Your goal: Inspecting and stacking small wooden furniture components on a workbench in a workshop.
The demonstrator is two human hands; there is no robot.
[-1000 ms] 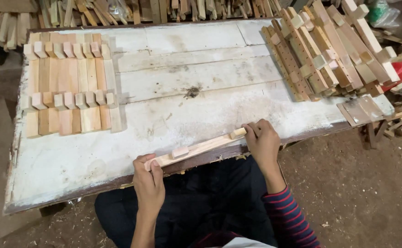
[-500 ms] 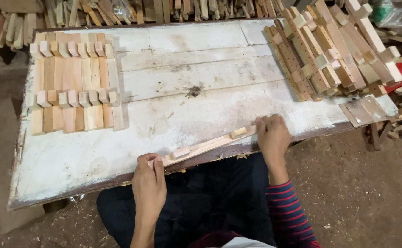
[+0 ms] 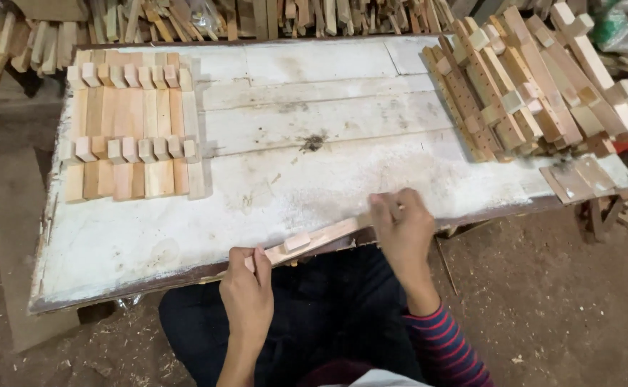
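Note:
A long pale wooden strip (image 3: 321,238) with a small block glued on top lies along the near edge of the white worktable (image 3: 314,136). My left hand (image 3: 248,290) grips its left end, my right hand (image 3: 402,226) covers and grips its right end. The strip slants slightly, right end higher. On the table's left lies a neat row of finished strips with blocks (image 3: 131,136).
A heap of similar wooden strips (image 3: 529,79) is stacked at the table's right end, with flat brown offcuts (image 3: 576,179) at the near right corner. More timber pieces (image 3: 257,14) pile behind the table. Dirt floor surrounds it.
Both hands and the strip have stayed at the table's near edge; the strip has shifted slightly, and my right hand has closed further over its right end.

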